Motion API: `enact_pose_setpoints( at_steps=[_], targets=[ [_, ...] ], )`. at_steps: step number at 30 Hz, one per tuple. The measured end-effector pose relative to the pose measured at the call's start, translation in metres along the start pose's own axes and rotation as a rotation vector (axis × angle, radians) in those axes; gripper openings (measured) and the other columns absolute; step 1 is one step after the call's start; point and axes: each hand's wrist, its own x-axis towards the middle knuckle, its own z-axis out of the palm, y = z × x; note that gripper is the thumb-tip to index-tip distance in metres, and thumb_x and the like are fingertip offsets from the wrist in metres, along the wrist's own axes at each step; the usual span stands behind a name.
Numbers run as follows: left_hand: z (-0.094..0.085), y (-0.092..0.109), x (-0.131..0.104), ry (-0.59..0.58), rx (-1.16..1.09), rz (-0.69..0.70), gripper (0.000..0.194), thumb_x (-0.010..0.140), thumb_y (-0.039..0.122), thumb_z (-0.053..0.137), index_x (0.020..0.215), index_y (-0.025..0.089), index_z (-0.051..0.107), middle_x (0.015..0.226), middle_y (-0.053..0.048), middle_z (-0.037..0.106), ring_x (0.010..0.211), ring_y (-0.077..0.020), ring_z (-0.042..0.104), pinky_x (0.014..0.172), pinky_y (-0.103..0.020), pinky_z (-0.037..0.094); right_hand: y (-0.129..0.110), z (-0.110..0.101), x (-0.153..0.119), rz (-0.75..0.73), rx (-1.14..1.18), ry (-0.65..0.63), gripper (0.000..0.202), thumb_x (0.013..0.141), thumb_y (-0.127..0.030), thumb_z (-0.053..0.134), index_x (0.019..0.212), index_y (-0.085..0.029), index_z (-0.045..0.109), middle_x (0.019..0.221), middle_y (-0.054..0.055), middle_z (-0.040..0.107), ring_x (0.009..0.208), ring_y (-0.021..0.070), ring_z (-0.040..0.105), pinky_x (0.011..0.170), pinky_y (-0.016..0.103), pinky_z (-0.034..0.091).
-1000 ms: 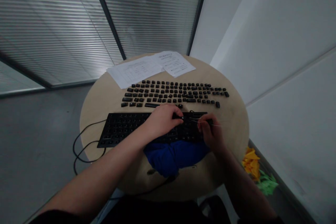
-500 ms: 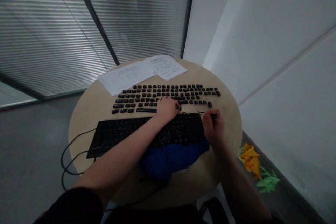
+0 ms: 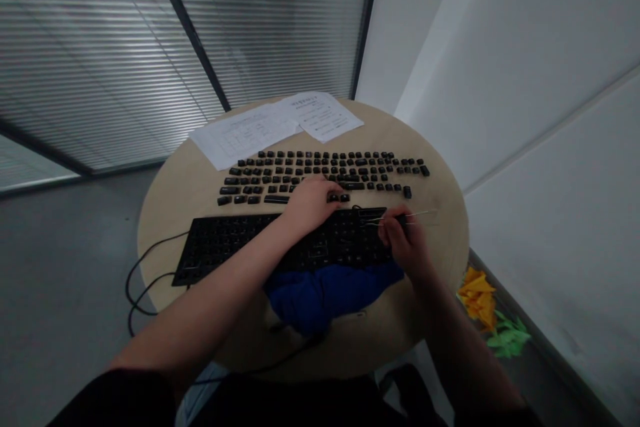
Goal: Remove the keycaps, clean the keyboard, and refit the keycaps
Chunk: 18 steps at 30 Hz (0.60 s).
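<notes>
Dozens of keycaps [image 3: 229, 191] lie in rows beyond the keyboard [image 3: 320, 248], already off; how many remain is unclear. Left hand [image 3: 311, 203] is at a front-row cap [image 3: 333, 197], grip unclear; right hand [image 3: 409, 245] pinches a wire tool [image 3: 401, 219]

Looks pretty dim in here, with greyish light coming through slatted blinds [image 3: 290, 27] between dark frames [image 3: 189, 27]. Has plain pale walls [image 3: 525, 47] on the right, grey floor [image 3: 60, 247] on the left, plus a round light-wood table [image 3: 447, 213] in the middle.
</notes>
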Motion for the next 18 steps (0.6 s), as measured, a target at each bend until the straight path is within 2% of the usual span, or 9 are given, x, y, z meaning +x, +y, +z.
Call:
enact_pose_setpoints(
  at_steps=[1,3,5,9,13,18],
  targets=[
    [-0.006,-0.001,-0.012,-0.009,-0.049,0.028,0.025,0.084,0.025,0.073,0.108,0.024,0.077,0.098,-0.006,0.069,0.099,-0.0235,0.064,0.095,-0.038,0.05,-0.003,0.006,-0.003,0.0,0.035,-0.033,0.024,0.1,-0.047,0.05,0.09,-0.025,0.048,0.065,-0.005,0.051,0.052,0.0121,0.045,0.05,0.025,0.036],
    [-0.015,-0.003,-0.04,-0.062,-0.152,0.069,0.023,0.084,0.02,0.072,0.106,0.023,0.077,0.095,-0.004,0.069,0.093,-0.0206,0.065,0.09,-0.034,0.052,-0.009,0.019,-0.01,0.025,0.071,-0.176,0.022,0.098,-0.044,0.055,0.089,-0.024,0.05,0.064,-0.005,0.054,0.051,0.0114,0.045,0.049,0.024,0.036],
    [-0.017,-0.005,-0.068,-0.13,-0.224,0.097,0.022,0.084,0.016,0.072,0.104,0.023,0.077,0.095,-0.003,0.07,0.092,-0.0193,0.066,0.087,-0.032,0.053,-0.011,0.032,-0.016,0.062,0.036,-0.306,0.019,0.098,-0.04,0.056,0.089,-0.024,0.053,0.064,-0.004,0.055,0.052,0.0115,0.048,0.05,0.024,0.038],
    [-0.006,-0.007,-0.108,-0.176,-0.215,0.093,0.023,0.082,0.014,0.075,0.104,0.023,0.076,0.1,-0.004,0.072,0.099,-0.0218,0.066,0.092,-0.036,0.051,-0.008,0.044,-0.018,0.052,-0.106,-0.353,0.013,0.098,-0.034,0.055,0.091,-0.023,0.056,0.066,-0.003,0.058,0.056,0.0123,0.054,0.055,0.025,0.041],
    [0.01,-0.008,-0.124,-0.124,-0.168,0.029,0.024,0.083,0.02,0.077,0.107,0.023,0.075,0.104,-0.004,0.074,0.1,-0.0244,0.064,0.093,-0.041,0.05,-0.01,0.044,-0.012,0.006,-0.222,-0.384,0.01,0.097,-0.03,0.055,0.09,-0.023,0.056,0.066,-0.003,0.058,0.058,0.0129,0.054,0.058,0.025,0.042],
    [0.018,-0.006,-0.128,-0.071,-0.115,0.044,0.032,0.081,0.027,0.08,0.112,0.023,0.072,0.106,-0.004,0.072,0.102,-0.0262,0.061,0.091,-0.044,0.048,-0.019,0.046,-0.01,-0.059,-0.334,-0.477,0.01,0.096,-0.028,0.054,0.089,-0.023,0.058,0.073,-0.001,0.063,0.062,0.0142,0.058,0.061,0.027,0.042]
  ],
)
